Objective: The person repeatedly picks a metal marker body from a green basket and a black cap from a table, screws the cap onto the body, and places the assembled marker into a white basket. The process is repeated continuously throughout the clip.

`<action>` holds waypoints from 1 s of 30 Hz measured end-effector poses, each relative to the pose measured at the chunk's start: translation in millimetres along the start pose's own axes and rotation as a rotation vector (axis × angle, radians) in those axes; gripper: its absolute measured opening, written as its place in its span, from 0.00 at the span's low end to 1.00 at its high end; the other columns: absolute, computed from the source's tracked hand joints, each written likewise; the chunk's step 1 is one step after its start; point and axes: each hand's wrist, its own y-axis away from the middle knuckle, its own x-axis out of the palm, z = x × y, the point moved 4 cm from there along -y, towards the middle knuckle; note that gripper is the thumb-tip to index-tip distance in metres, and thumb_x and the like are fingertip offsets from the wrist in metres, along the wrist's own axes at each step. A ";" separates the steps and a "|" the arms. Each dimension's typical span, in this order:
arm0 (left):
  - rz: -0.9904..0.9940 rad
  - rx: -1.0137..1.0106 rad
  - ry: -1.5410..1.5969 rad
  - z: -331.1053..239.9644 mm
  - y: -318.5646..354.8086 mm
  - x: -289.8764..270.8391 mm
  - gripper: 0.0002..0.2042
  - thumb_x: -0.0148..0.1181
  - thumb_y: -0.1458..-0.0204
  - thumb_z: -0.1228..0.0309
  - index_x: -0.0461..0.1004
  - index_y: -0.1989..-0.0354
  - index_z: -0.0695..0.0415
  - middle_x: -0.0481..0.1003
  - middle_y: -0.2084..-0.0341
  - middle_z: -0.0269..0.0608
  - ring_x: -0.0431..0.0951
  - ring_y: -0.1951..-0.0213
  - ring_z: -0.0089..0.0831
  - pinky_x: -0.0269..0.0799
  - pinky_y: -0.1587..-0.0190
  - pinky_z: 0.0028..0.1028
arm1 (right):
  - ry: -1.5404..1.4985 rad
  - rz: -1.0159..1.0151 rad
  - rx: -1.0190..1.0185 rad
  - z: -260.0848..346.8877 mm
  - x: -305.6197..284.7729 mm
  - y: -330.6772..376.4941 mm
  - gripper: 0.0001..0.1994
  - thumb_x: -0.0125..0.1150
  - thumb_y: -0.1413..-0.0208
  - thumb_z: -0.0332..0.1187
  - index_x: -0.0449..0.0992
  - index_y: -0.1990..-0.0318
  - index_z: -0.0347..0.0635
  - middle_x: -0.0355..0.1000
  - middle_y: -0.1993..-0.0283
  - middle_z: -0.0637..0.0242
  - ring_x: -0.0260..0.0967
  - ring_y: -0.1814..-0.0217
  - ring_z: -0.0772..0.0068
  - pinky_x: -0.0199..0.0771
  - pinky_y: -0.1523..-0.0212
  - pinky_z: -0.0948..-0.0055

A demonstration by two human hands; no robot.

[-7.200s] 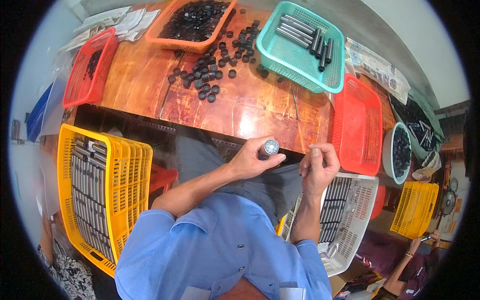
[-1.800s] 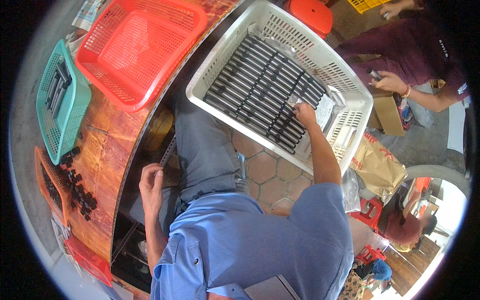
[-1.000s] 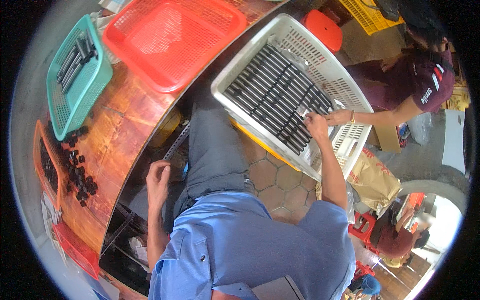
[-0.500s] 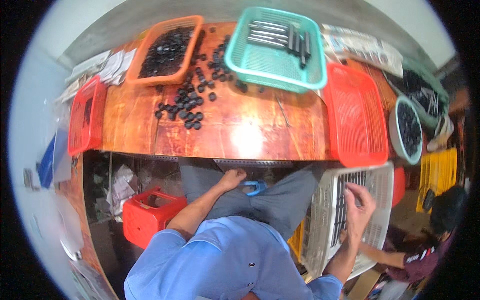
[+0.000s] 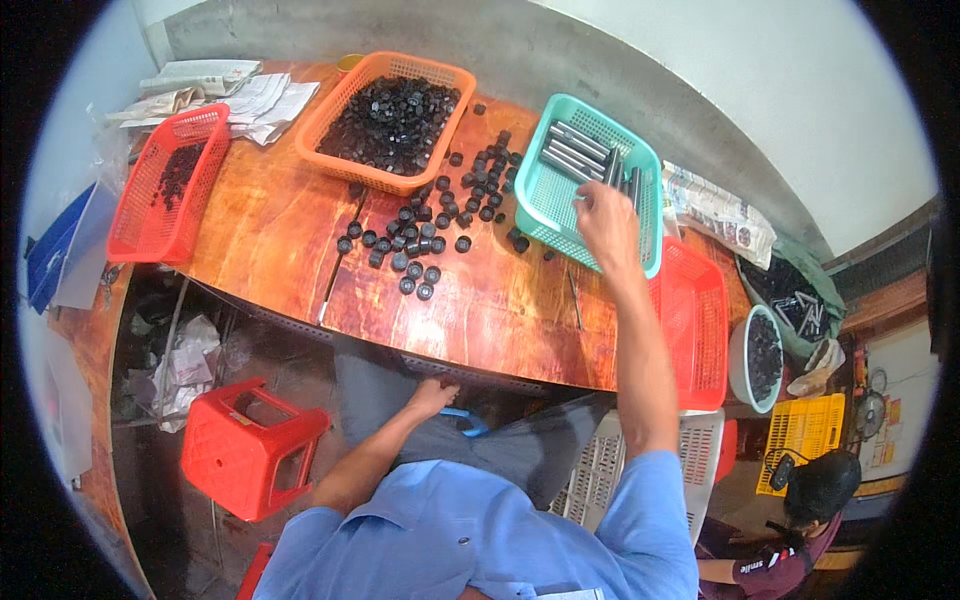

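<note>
Reaches with the right hand (image 5: 607,222) over the near rim of the turquoise basket (image 5: 546,226), with fingers bent down at the silver-and-black tubes (image 5: 573,158) inside; cannot tell whether pinching one. Has the left hand (image 5: 432,398) low in front of the lap, half curled; cannot tell whether around anything. Has black caps (image 5: 399,261) strewn on the wooden table (image 5: 250,225) between that basket and the orange basket (image 5: 366,173).

Baskets (image 5: 365,176) of black caps (image 5: 390,122) and metal tubes (image 5: 577,150) (plus a yellow crate (image 5: 808,428)) mark a workshop.
</note>
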 end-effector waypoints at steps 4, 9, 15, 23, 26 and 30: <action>0.050 -0.033 0.063 -13.6 0.2 -0.4 0.13 0.56 0.40 0.68 0.75 0.53 0.64 0.77 0.67 0.38 0.75 0.69 0.25 0.74 0.63 0.29 | 0.257 0.235 0.125 -81.2 40.7 -59.5 0.14 0.56 0.50 0.29 0.81 0.57 0.41 0.77 0.58 0.44 0.76 0.52 0.45 0.75 0.50 0.54; 0.074 -0.034 0.137 -12.0 -2.4 5.0 0.12 0.54 0.39 0.70 0.74 0.51 0.63 0.76 0.65 0.38 0.75 0.66 0.26 0.75 0.62 0.30 | 0.319 0.325 0.152 -136.4 97.2 -81.4 0.16 0.59 0.51 0.30 0.81 0.54 0.43 0.77 0.54 0.43 0.75 0.48 0.46 0.75 0.47 0.53; 0.047 -0.103 0.132 -9.2 -3.7 4.6 0.13 0.56 0.39 0.67 0.75 0.52 0.64 0.78 0.64 0.42 0.78 0.64 0.30 0.76 0.60 0.31 | 0.299 0.358 0.166 -117.0 112.7 -83.7 0.16 0.68 0.53 0.37 0.82 0.55 0.42 0.78 0.54 0.46 0.76 0.49 0.48 0.75 0.47 0.55; 0.211 0.126 -0.222 -55.2 24.6 8.0 0.16 0.59 0.42 0.62 0.78 0.55 0.63 0.80 0.59 0.50 0.80 0.56 0.38 0.74 0.54 0.35 | 0.256 0.439 0.257 -112.5 85.0 -71.6 0.19 0.69 0.57 0.40 0.83 0.59 0.39 0.79 0.60 0.48 0.79 0.55 0.51 0.77 0.52 0.58; 0.278 0.351 -0.146 -73.2 55.5 12.6 0.14 0.59 0.42 0.65 0.77 0.55 0.62 0.79 0.59 0.49 0.80 0.55 0.38 0.74 0.54 0.34 | 0.048 0.382 0.274 -106.7 33.4 -63.2 0.20 0.69 0.55 0.41 0.82 0.60 0.31 0.80 0.68 0.54 0.77 0.69 0.65 0.75 0.66 0.67; 0.270 0.515 -0.050 -152.7 110.6 -5.6 0.11 0.58 0.39 0.67 0.76 0.54 0.60 0.79 0.60 0.42 0.78 0.55 0.29 0.75 0.52 0.31 | -0.590 0.486 0.351 -28.4 -43.8 -10.7 0.22 0.66 0.50 0.38 0.76 0.52 0.29 0.80 0.68 0.61 0.65 0.80 0.82 0.59 0.83 0.80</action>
